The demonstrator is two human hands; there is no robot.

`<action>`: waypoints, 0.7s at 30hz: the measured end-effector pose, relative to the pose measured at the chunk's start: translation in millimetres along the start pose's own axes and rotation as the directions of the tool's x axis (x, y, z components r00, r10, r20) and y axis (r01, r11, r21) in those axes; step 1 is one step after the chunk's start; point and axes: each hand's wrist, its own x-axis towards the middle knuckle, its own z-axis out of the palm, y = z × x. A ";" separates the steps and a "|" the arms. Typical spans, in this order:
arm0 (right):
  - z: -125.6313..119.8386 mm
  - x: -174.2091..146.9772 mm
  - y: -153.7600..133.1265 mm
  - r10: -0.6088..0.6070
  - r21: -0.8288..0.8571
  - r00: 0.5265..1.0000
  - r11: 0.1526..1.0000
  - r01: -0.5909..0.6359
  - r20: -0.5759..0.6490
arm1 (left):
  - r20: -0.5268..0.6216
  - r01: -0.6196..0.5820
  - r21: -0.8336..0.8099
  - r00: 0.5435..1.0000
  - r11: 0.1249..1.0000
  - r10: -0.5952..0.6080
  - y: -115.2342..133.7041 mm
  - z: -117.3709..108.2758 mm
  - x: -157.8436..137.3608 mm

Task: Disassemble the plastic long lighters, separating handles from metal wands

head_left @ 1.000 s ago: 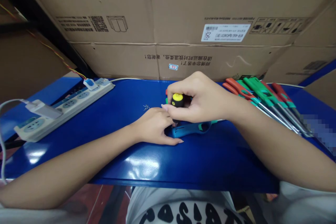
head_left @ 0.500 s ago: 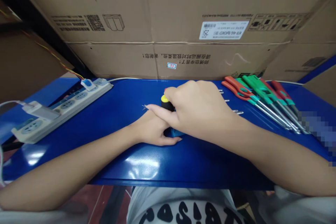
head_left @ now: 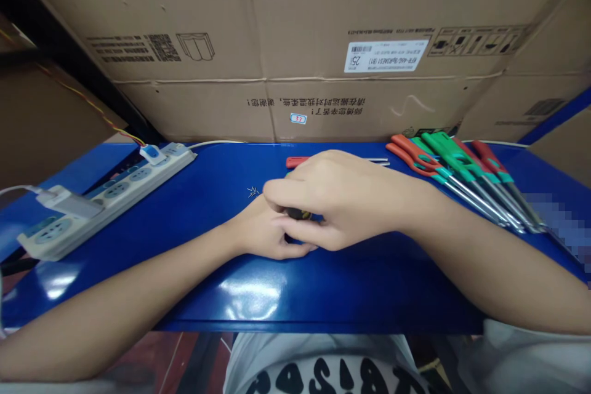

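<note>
Both of my hands are together over the middle of the blue table. My right hand lies over the left one, its fingers curled round a black screwdriver with yellow on it; only a small part of the handle shows. Below it, my left hand is closed with its thumb curled in, and what it holds is hidden by the right hand. Just left of the hands lie several tiny screws. Behind them a long lighter with a red handle lies partly covered, and metal tube ends stick out to the right.
Long lighters with orange and green handles lie in a pile at the right. A white power strip with plugs in it stands at the left. A large cardboard box walls off the back of the blue table.
My right hand has come down and toward me, and its grip has shifted. The yellow end of the handle no longer stands up in view. The red handle behind has come into sight.
</note>
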 end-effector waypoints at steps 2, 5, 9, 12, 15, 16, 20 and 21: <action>0.4 0.7 1.1 0.025 0.070 1.000 0.997 -0.024 0.000 | -0.020 -0.038 0.038 0.999 0.999 0.039 -1.3 1.0 -0.3; -2.8 -0.1 1.9 0.118 0.041 0.993 0.992 -0.118 0.009 | -0.033 -0.066 0.119 0.997 0.991 0.071 -3.3 2.8 -1.9; -2.4 -2.1 8.3 0.119 0.028 0.993 0.992 -0.119 0.018 | -0.030 -0.102 0.225 0.993 0.969 0.111 -4.6 3.4 -4.0; -1.5 -4.4 12.4 0.103 0.166 0.995 0.981 -0.102 0.001 | -0.018 -0.109 0.236 0.993 0.966 0.117 -4.6 2.9 -4.3; -3.7 -5.7 13.8 0.166 0.167 0.986 0.972 -0.164 0.005 | -0.030 -0.112 0.235 0.992 0.966 0.122 -4.5 3.0 -3.9; -4.5 -5.9 14.4 0.193 0.148 0.981 0.970 -0.193 0.016 | -0.040 -0.116 0.240 0.991 0.964 0.129 -4.4 3.1 -3.8; -3.9 -6.9 18.1 0.166 0.214 0.985 0.962 -0.171 0.041 | -0.035 -0.130 0.242 0.989 0.961 0.142 -3.0 2.5 -3.1; -2.9 -7.5 19.1 0.143 0.238 0.989 0.960 -0.145 0.028 | -0.026 -0.128 0.247 0.990 0.961 0.139 -2.5 2.0 -2.9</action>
